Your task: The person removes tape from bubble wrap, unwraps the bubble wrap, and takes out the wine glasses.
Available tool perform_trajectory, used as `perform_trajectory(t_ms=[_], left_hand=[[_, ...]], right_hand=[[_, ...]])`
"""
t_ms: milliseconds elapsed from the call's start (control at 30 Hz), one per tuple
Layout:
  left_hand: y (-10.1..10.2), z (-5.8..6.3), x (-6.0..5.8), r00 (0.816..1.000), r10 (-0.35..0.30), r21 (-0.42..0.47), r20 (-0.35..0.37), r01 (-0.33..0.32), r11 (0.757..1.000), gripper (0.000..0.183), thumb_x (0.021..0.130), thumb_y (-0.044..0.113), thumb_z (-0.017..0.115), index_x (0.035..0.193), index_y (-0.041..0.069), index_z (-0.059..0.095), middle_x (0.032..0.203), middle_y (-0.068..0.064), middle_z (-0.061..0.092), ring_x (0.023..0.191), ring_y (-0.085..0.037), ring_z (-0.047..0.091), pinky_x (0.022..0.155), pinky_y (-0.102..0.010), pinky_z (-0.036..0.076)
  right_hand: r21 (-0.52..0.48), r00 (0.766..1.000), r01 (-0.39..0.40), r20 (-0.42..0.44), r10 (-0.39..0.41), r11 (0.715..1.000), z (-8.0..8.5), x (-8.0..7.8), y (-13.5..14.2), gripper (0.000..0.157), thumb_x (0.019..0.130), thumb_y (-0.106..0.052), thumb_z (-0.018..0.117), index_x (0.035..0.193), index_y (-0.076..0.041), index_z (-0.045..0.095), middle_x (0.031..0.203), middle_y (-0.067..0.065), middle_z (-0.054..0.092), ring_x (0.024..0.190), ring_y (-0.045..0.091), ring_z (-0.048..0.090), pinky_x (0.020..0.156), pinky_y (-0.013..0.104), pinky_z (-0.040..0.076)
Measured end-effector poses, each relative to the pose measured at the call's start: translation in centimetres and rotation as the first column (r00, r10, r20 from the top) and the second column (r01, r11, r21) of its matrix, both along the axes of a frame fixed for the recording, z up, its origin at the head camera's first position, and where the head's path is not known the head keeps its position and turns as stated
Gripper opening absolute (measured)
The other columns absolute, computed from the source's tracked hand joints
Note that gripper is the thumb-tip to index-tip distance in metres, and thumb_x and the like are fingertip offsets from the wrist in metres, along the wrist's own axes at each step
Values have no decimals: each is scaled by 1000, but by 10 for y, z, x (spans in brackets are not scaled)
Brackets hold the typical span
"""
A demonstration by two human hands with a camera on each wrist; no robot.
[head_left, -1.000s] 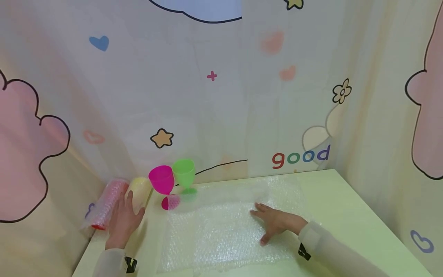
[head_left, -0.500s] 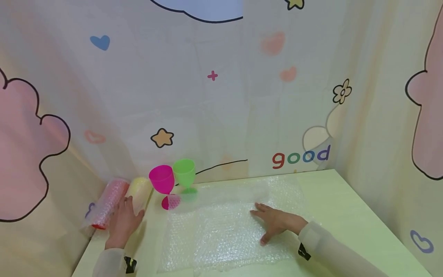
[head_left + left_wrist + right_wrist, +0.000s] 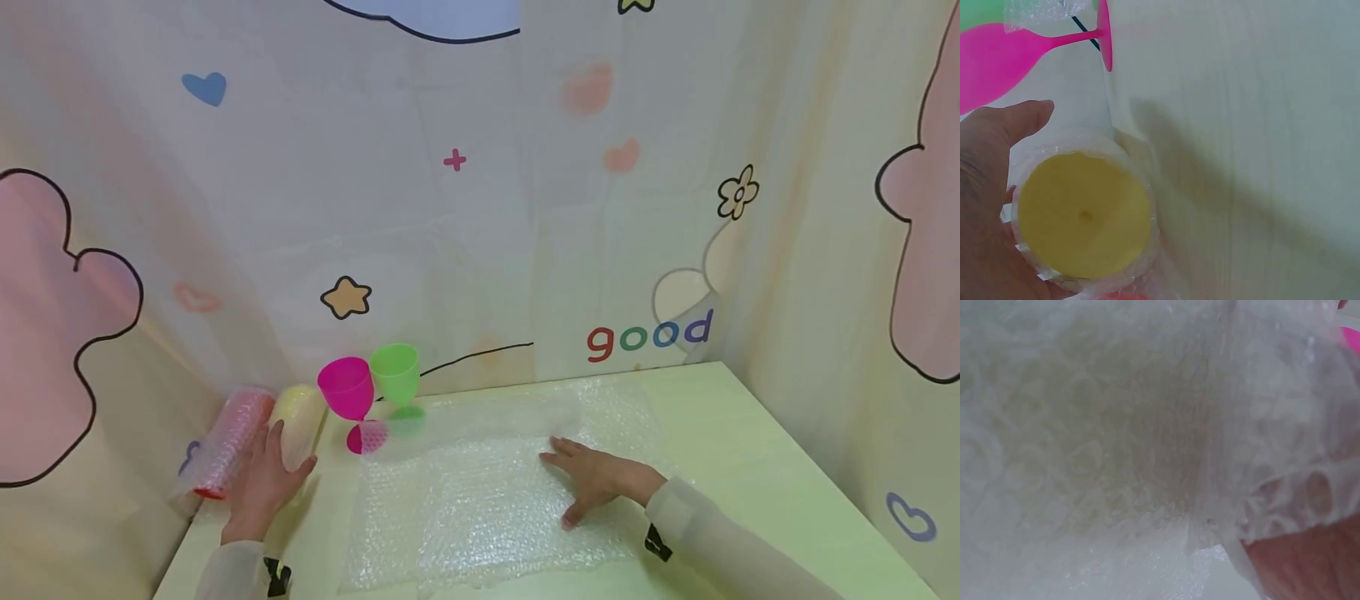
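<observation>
In the head view, my left hand (image 3: 258, 492) lies over the near part of a yellow cylinder (image 3: 300, 412) wrapped in bubble wrap. Its thumb is spread away from the fingers. The left wrist view shows the cylinder's round yellow end (image 3: 1085, 212), with the thumb apart from it and the other fingers mostly hidden behind. My right hand (image 3: 600, 479) rests with spread fingers on a clear bubble wrap sheet (image 3: 480, 517) on the table. In the right wrist view, blurred bubble wrap (image 3: 1085, 425) fills most of the picture, partly covering the hand at lower right.
A red bubble-wrapped cylinder (image 3: 236, 437) lies left of the yellow one. A pink goblet (image 3: 347, 387) and a green goblet (image 3: 396, 372) stand upright by the back wall. The sheet's edge overlaps their bases. Patterned fabric (image 3: 465, 233) surrounds the pale table (image 3: 750, 483).
My left fingers have drawn back slightly over the yellow cylinder. The right hand stays in place on the sheet. The head view has shifted a little.
</observation>
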State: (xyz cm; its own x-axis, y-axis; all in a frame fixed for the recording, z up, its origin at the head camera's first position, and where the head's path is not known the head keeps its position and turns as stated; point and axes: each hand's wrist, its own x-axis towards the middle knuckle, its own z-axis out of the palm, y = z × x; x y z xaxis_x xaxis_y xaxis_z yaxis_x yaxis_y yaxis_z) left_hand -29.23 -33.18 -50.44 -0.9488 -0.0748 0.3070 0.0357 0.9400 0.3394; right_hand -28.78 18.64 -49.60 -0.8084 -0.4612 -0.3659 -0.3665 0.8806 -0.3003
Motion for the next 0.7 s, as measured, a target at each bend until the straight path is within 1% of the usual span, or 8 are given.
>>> perform_trajectory(t_ms=[67, 133, 267, 333, 433, 500, 633, 700], left_hand=[[0, 0, 0, 1000, -7, 7, -1, 7, 1000, 87, 81, 41, 67, 143, -2, 24, 145, -32, 26, 129, -51, 29, 99, -67, 31], [0, 1, 0, 1000, -9, 9, -13, 9, 1000, 83, 81, 35, 68, 141, -3, 26, 144, -32, 27, 129, -50, 29, 101, -66, 30], [0, -1, 1, 998, 11, 16, -68, -9, 1000, 72, 80, 23, 67, 138, -3, 33, 141, -30, 32, 126, -48, 34, 100, -64, 32], [0, -3, 1, 995, 22, 27, -94, -19, 999, 67, 81, 20, 66, 137, -3, 36, 140, -29, 35, 125, -48, 36, 98, -63, 33], [1, -3, 3, 991, 40, 51, -131, -33, 998, 63, 81, 18, 65, 136, 0, 39, 140, -27, 38, 123, -47, 40, 96, -62, 36], [2, -2, 4, 988, 55, 65, -141, -47, 997, 62, 82, 18, 64, 137, 2, 39, 139, -25, 39, 121, -46, 42, 95, -62, 37], [4, 3, 9, 982, 89, 79, -165, -77, 994, 61, 83, 20, 64, 137, 4, 40, 139, -23, 41, 119, -46, 44, 91, -63, 39], [6, 6, 12, 976, 98, 83, -193, -84, 993, 61, 81, 20, 65, 136, 4, 42, 138, -23, 43, 118, -46, 46, 89, -63, 40]], right_hand=[[-5, 1000, 2, -3, -3, 1000, 2, 1, 0, 103, 61, -57, 76, 147, -28, 27, 159, 3, 11, 146, 28, 16, 113, 55, 26], [-7, 1000, 4, -4, -4, 1000, 3, 1, -1, 103, 61, -56, 77, 147, -28, 28, 159, 4, 11, 146, 28, 16, 112, 55, 26], [-12, 1000, 2, -1, -2, 1000, 3, 1, -1, 103, 61, -56, 77, 147, -28, 28, 159, 4, 12, 146, 28, 16, 112, 55, 26], [-13, 1000, -1, -4, 1, 1000, 2, 1, 0, 103, 60, -57, 77, 147, -28, 28, 159, 4, 12, 146, 28, 16, 112, 55, 27], [-11, 1000, -6, -7, 6, 1000, 1, 0, 1, 104, 60, -58, 77, 147, -28, 28, 159, 4, 12, 146, 28, 16, 112, 54, 26], [-12, 1000, -9, -8, 9, 1000, 0, 0, 2, 104, 60, -58, 76, 147, -28, 27, 159, 4, 12, 146, 28, 16, 113, 54, 26], [-19, 1000, -11, -5, 11, 1000, -1, 0, 2, 104, 60, -58, 76, 147, -28, 27, 159, 4, 11, 146, 28, 15, 113, 54, 26], [-18, 1000, -12, -5, 12, 1000, -1, 0, 2, 105, 60, -58, 77, 147, -27, 28, 159, 4, 11, 146, 28, 15, 112, 54, 26]])
